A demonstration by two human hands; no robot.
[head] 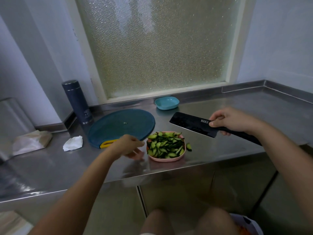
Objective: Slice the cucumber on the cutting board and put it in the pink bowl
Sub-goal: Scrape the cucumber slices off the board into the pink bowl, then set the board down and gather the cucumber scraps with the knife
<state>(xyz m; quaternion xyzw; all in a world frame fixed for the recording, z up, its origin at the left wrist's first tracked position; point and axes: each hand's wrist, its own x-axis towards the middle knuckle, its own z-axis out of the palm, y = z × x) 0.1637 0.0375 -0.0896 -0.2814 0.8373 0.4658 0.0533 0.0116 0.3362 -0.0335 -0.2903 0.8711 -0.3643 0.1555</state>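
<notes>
Head view: sliced cucumber sat in the pink bowl, knife held above the counter

The cucumber slices [165,145] filled the pink bowl [166,159], which stood on the steel counter [211,150] just beside the round blue cutting board [122,126]. One slice [188,147] lay against the bowl's right rim. A tiny green scrap [125,123] lay on the board. The right hand [232,120] gripped the black knife [191,123] where blade met handle, thumb on the flat, the blade raised over the counter to the right of the bowl. The left hand [127,146] hovered at the bowl's left side, blurred, fingers loosely spread and holding nothing; contact with the rim could not be told. A blue dish [166,102], a dark flask [77,102] and a crumpled tissue [73,143] stood farther off.
</notes>
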